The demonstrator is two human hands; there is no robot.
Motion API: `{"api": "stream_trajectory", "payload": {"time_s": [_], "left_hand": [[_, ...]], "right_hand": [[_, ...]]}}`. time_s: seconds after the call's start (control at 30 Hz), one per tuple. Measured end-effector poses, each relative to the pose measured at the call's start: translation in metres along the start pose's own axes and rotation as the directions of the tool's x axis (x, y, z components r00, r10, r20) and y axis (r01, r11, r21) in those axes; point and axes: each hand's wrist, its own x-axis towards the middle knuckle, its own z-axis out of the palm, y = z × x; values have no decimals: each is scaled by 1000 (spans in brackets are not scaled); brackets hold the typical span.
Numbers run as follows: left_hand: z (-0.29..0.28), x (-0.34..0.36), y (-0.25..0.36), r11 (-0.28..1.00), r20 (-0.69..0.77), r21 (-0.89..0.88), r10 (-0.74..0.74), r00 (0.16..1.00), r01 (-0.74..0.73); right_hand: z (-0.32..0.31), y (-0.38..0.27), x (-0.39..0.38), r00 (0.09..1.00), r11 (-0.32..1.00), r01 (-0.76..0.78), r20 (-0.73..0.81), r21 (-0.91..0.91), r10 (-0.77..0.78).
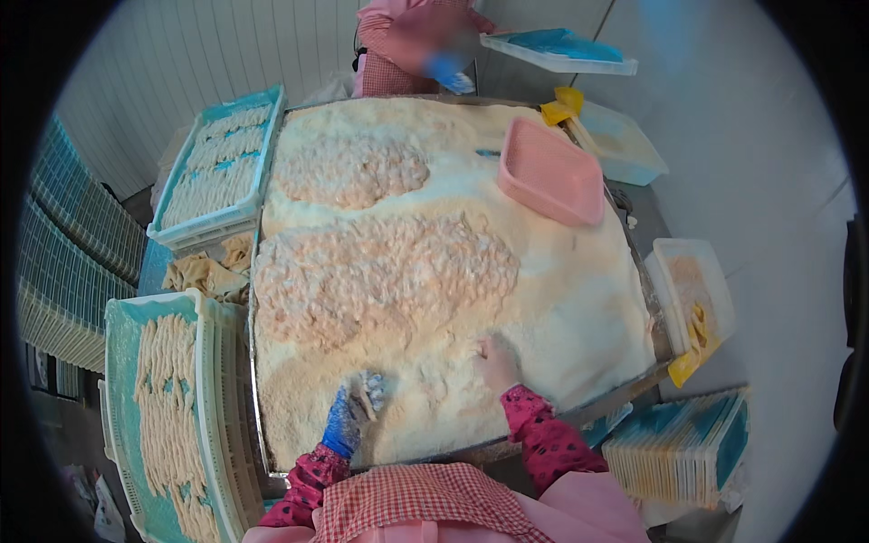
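My left hand (348, 412), in a blue glove with powder-whitened fingertips, is closed around a pale coated strip (367, 405) above the near left part of the table. My right hand (498, 366) rests at the powder, its fingers curled; whatever lies under them is hidden. A thick layer of cream-coloured powder (579, 299), like flour or breading, covers the table. Beyond my hands lies a broad heap of wet-looking pinkish meat pieces (380, 271), partly dusted. A smaller heap of the same pieces (353, 170) sits farther back.
On the left stand a near crate (201, 362) and a far crate (163, 231), both holding rows of coated strips. A pink basket (552, 172) sits at the far right. Stacked trays (679, 443) stand at the lower right. Across the table is another person (389, 72).
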Motion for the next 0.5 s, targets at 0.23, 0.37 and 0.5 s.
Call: {"api": "stream_trajectory", "payload": {"time_s": [0.23,0.37,0.5], "left_hand": [[-25,-3,6,995,31,-97,-3,1000,6],[-6,-6,3,968,65,-251,18,998,-1],[20,-3,2,988,161,-140,-35,986,58]], "right_hand": [[-26,-15,-10,875,884,464,-129,-55,-467],[-22,3,-18,965,964,249,62,98,-256],[14,28,-27,962,961,272,5,-44,-272]]}}
